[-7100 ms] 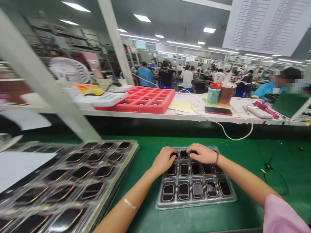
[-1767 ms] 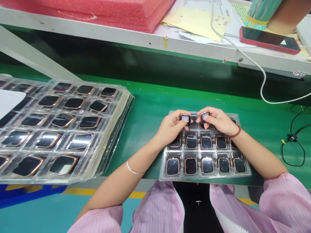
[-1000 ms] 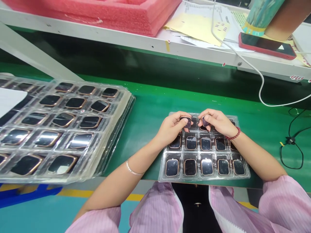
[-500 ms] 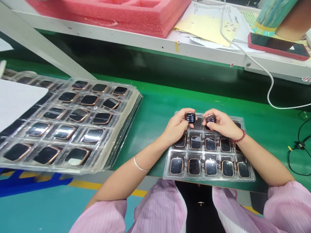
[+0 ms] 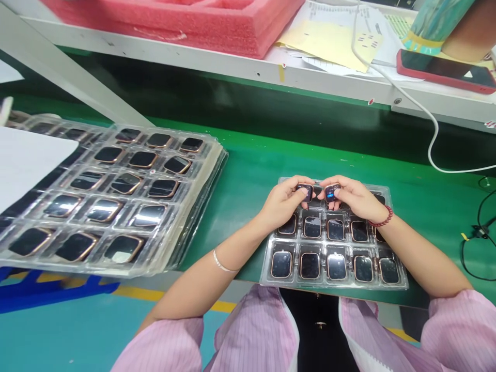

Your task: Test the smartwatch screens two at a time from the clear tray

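My left hand [image 5: 285, 200] is closed round a smartwatch case [image 5: 309, 191] without a strap, its thumb lying on the dark screen. A second smartwatch case [image 5: 330, 194], gold-rimmed with a lit blue patch on its screen, is gripped in my right hand [image 5: 353, 196], thumb at the screen's edge. The two cases are held side by side, a small gap between them. Beneath both hands lies a clear plastic tray [image 5: 296, 283] with rows of dark-screened watch cases in its pockets. My hands cover part of its back row.
Stacked clear trays of watch cases [image 5: 155, 258] stand at the left, partly under a white sheet [image 5: 34, 160]. A shelf [image 5: 232, 64] crosses above the green table, bearing pink foam [image 5: 201, 31], papers [image 5: 329, 39] and a red-cased phone [image 5: 445, 72]. A white cable [image 5: 434, 129] hangs down right.
My left thumb has moved up onto its watch's screen. The right-hand watch has turned and shifted slightly left, and both displays have changed, with a blue patch now on the right one.
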Demonstrator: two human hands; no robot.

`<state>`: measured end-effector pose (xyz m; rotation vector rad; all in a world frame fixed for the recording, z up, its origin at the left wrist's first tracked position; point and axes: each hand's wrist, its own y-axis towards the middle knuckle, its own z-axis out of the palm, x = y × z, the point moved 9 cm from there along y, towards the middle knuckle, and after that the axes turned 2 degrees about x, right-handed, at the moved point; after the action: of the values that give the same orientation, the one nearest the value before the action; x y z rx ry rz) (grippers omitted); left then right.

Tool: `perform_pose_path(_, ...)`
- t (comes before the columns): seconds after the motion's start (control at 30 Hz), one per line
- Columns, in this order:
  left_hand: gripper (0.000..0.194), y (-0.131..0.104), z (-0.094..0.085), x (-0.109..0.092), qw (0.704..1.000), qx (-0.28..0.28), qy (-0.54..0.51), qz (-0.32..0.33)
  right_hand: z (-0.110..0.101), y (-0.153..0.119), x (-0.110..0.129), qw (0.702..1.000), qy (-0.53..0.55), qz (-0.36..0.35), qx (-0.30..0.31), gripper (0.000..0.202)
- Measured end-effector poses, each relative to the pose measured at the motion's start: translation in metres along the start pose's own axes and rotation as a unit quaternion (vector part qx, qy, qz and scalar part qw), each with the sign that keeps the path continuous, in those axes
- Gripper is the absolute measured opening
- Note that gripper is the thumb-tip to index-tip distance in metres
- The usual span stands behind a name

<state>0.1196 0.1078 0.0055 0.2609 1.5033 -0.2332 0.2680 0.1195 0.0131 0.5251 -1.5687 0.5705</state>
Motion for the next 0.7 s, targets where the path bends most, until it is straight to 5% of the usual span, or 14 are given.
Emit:
perform_pose_path(0.23, 0.048, 0.0004, -0.0025, -0.0003, 1.0, -0.018, -0.019, -0.001, -0.0029, 0.0004, 0.0018, 1.0, 0.01, -0.001, -0.021, 0.038)
perform_pose_path(0.33, 0.028, 0.0001, -0.0006, 0.0012, 1.0, -0.008, -0.003, -0.012, -0.0021, 0.0001, 0.0006, 1.0, 0.02, 0.013, -0.018, 0.028)
perform_pose_path(0.53, 0.044, -0.0004, -0.0014, -0.0007, 1.0, -0.016, -0.021, -0.007, -0.0049, -0.0001, 0.0037, 0.999, 0.015, -0.002, -0.033, 0.032)
perform_pose_path(0.7, 0.026, -0.0007, -0.0006, 0.0004, 1.0, -0.011, -0.001, -0.019, -0.0039, 0.0002, 0.0006, 0.999, 0.023, 0.018, -0.027, 0.026)
